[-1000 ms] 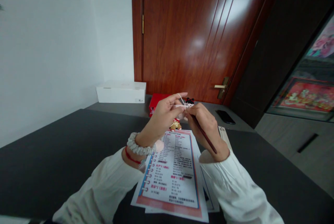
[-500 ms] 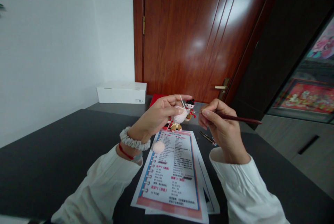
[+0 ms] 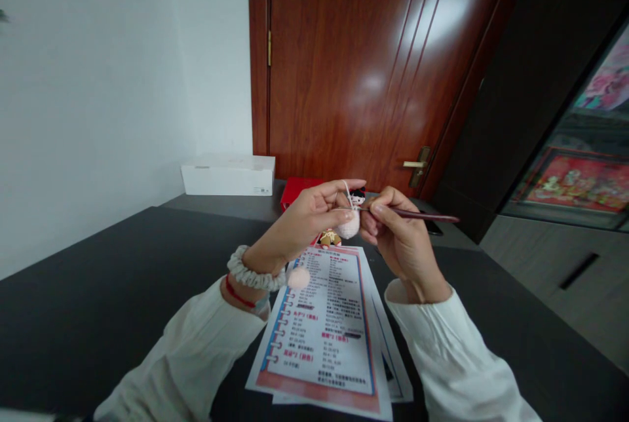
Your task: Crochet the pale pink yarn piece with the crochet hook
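My left hand (image 3: 307, 222) pinches a small pale pink crochet piece (image 3: 348, 225), with a strand of pale yarn looped over its forefinger. My right hand (image 3: 400, 238) grips a dark red crochet hook (image 3: 422, 215), whose tip meets the pink piece and whose handle points right. Both hands hover above a spiral-bound printed instruction sheet (image 3: 327, 324) on the black table. A small pink yarn ball (image 3: 298, 277) lies on the sheet's upper left. Behind my hands stands a small doll figure (image 3: 356, 198) with black hair, mostly hidden.
The black table (image 3: 113, 291) stretches left and right. A white box (image 3: 228, 175) and a red box (image 3: 295, 190) sit at the far edge. A wooden door (image 3: 363, 68) with a brass handle (image 3: 417, 164) stands beyond. A dark cabinet (image 3: 540, 101) is on the right.
My right hand swung the hook from pointing down toward my wrist to pointing right, pulled away from the piece, then came back close to it. My left hand stayed nearly still.
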`<action>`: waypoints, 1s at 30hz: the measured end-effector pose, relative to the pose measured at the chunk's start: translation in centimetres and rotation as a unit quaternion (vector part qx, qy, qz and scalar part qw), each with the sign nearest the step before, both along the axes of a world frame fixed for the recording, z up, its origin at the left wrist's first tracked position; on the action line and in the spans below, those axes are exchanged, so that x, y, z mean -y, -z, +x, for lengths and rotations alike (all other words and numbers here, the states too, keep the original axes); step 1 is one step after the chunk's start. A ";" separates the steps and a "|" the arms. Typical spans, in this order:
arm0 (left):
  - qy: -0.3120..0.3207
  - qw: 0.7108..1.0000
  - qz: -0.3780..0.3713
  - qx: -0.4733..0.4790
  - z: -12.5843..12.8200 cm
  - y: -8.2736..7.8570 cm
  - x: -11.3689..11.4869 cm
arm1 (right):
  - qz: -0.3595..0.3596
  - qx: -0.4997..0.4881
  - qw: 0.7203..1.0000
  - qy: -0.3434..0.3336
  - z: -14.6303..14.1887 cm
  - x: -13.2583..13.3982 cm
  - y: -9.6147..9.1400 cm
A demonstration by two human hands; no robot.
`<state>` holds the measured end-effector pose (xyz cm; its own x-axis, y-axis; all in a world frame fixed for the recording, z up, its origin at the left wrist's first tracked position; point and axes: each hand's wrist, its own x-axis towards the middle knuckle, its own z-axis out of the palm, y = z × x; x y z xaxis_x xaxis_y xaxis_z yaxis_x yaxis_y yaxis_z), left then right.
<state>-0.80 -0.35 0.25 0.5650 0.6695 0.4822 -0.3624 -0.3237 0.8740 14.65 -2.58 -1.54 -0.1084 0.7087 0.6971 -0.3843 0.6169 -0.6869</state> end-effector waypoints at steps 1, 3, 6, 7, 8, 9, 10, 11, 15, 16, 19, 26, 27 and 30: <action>0.004 1.000 -0.007 0.010 0.2 -0.1 0.1 | 0.031 0.014 0.998 0.044 -0.3 0.0 0.1; 0.002 0.999 -0.022 0.039 0.7 -0.4 0.4 | 0.118 0.063 0.975 0.176 -0.6 -0.1 0.3; -0.006 0.995 -0.058 0.082 1.3 -0.8 0.7 | 0.285 0.166 0.868 0.372 -0.7 -0.3 0.7; -0.002 0.993 -0.075 0.090 1.4 -0.9 0.7 | 0.333 0.187 0.828 0.410 -0.6 -0.4 0.7; 0.008 0.991 -0.093 0.093 1.5 -0.9 0.8 | 0.370 0.197 0.799 0.431 -0.6 -0.5 0.8; 0.022 0.989 -0.111 0.094 1.5 -0.9 0.7 | 0.395 0.195 0.785 0.436 -0.5 -0.6 0.9; 0.040 0.986 -0.129 0.095 1.4 -0.9 0.7 | 0.402 0.183 0.789 0.427 -0.4 -0.7 0.9; 0.058 0.983 -0.144 0.097 1.4 -0.9 0.6 | 0.394 0.162 0.809 0.405 -0.4 -0.7 0.9; 0.096 0.976 -0.174 0.091 1.0 -0.5 0.0 | 0.243 0.067 0.939 0.236 -0.3 -0.7 0.7; 0.091 0.978 -0.169 0.081 0.9 -0.4 -0.1 | 0.204 0.053 0.958 0.196 -0.3 -0.7 0.7; 0.050 0.989 -0.133 0.050 0.8 -0.4 0.0 | 0.147 0.038 0.979 0.137 -0.4 -0.7 0.6; 0.058 0.994 -0.093 0.016 0.1 -0.6 0.4 | 0.100 0.031 0.994 0.039 0.2 -0.6 0.8; 0.067 0.993 -0.098 0.018 0.0 -0.6 0.3 | 0.101 0.029 0.994 0.031 0.4 -0.6 0.8; 0.083 0.990 -0.109 0.029 -0.4 -0.6 0.1 | 0.108 0.032 0.993 0.033 1.0 -0.3 0.6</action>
